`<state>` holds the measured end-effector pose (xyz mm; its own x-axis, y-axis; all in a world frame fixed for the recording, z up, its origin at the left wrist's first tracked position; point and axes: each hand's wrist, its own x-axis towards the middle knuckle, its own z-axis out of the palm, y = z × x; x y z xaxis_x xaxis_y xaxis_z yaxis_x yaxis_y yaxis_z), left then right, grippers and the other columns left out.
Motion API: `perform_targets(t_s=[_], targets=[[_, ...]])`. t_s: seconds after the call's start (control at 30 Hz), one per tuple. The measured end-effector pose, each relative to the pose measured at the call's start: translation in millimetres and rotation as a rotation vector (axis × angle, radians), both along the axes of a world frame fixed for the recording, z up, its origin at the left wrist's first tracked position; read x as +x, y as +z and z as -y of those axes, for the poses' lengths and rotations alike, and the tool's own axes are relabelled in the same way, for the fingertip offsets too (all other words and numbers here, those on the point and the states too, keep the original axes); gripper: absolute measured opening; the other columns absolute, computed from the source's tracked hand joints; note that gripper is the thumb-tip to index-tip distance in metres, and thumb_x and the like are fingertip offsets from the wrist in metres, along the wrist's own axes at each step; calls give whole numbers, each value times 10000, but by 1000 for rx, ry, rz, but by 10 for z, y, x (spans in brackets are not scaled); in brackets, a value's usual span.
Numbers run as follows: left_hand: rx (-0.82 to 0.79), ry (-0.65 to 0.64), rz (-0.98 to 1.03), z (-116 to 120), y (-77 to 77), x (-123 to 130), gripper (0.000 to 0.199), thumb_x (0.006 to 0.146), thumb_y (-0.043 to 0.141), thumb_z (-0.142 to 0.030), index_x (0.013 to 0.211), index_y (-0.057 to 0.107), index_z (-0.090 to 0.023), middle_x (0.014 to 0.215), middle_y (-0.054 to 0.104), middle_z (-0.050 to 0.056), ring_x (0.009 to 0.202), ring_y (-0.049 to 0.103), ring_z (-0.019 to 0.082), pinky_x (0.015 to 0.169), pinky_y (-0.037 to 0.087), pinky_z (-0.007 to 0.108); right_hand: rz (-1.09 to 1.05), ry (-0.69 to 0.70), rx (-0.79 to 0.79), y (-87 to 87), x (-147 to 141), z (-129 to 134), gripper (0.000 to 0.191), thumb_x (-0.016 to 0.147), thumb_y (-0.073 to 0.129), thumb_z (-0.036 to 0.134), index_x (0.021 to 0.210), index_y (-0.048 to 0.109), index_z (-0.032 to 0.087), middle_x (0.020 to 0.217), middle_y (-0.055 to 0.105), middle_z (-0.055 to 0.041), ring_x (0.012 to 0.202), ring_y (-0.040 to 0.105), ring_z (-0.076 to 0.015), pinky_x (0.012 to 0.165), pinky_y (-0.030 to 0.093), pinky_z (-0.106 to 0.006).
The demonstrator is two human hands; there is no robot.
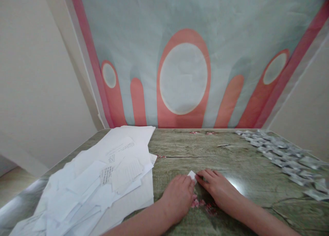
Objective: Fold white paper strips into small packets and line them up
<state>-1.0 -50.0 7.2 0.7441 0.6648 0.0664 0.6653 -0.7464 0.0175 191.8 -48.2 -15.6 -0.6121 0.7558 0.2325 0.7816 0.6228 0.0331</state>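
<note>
A small piece of white paper (191, 174) lies at the middle of the table between my two hands. My left hand (179, 193) is closed on its left side, fingers bent and pressed onto the paper. From the right, my right hand (212, 183) touches the paper's edge with its fingertips, the thumb side lower. Parts of the paper are hidden under the fingers, so its full shape does not show.
Loose white sheets and torn pieces (123, 176), some printed, cover the table's left side. Several rows of small folded paper pieces (280, 153) lie at the right. The wood-patterned table (180, 143) meets a wall hanging (183, 78) at its back.
</note>
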Motion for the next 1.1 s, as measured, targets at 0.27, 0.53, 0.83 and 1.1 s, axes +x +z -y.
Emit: perform_targets(t_s=[0.27,0.53,0.83,1.1], targets=[[0,2,-59,51,-7,16,451,916,381,-348,1250,459,-56,1293,476,173,1173,459,275,950,402,384,20,-25,117,-35,-80,62,344,765,581,98,1104,572,161,1047,615,-89,914,549,-234,766,450,-364],[51,-37,-29,-7,-17,17,396,912,406,-291,1209,485,-41,1216,540,181,1104,515,270,881,437,383,-21,-62,66,-81,-104,117,379,781,549,90,1154,559,159,1111,585,-120,980,533,-257,803,454,-399],[14,-121,85,-278,37,-154,131,884,491,-239,850,608,-194,808,666,18,773,617,163,702,434,268,-338,52,-144,2,-39,-58,217,883,472,207,978,665,234,934,636,-57,884,558,-195,778,450,-328],[-71,-117,222,-408,-22,-205,171,895,477,-282,916,638,-227,855,681,1,806,614,143,738,417,243,-363,71,-148,-30,3,-120,210,894,474,230,943,678,238,904,650,-44,867,564,-188,776,430,-322]])
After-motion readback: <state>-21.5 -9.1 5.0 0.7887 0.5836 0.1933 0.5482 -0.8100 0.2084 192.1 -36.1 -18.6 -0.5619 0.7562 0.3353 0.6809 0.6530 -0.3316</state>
